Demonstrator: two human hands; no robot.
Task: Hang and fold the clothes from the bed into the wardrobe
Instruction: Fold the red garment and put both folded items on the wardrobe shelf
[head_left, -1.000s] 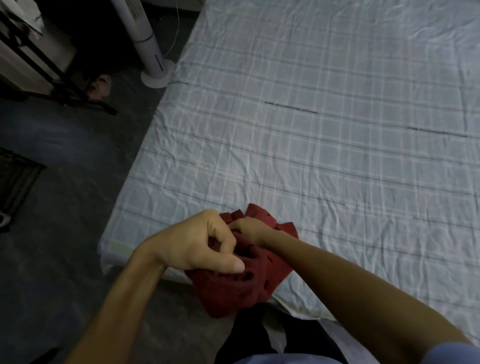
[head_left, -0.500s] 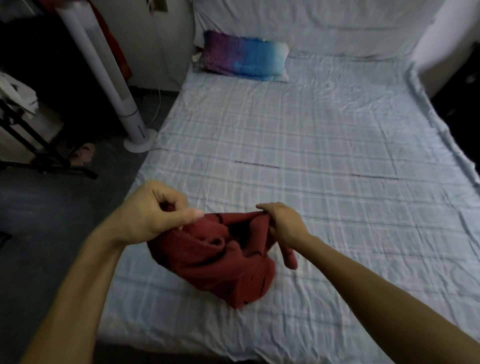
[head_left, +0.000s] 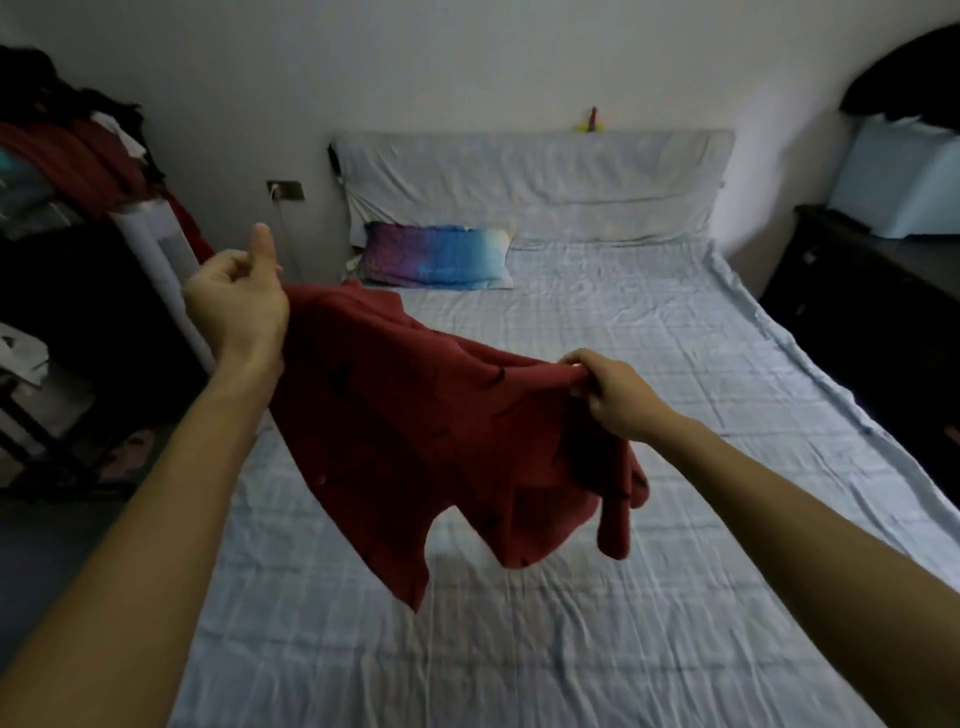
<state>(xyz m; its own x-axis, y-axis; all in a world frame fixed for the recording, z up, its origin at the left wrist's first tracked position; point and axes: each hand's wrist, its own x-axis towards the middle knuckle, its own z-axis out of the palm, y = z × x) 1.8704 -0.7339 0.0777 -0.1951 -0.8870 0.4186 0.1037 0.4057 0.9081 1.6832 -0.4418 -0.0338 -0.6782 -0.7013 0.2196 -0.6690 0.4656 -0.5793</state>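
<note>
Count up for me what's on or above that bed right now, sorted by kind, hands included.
Garments: 1, the dark red cloth garment, held in the air.
Pillows: 1, the blue and purple rectangular pillow, lying on the pale blue checked bed sheet.
Hands: 2, the left hand and the right hand, each gripping the garment.
Total: 4
</note>
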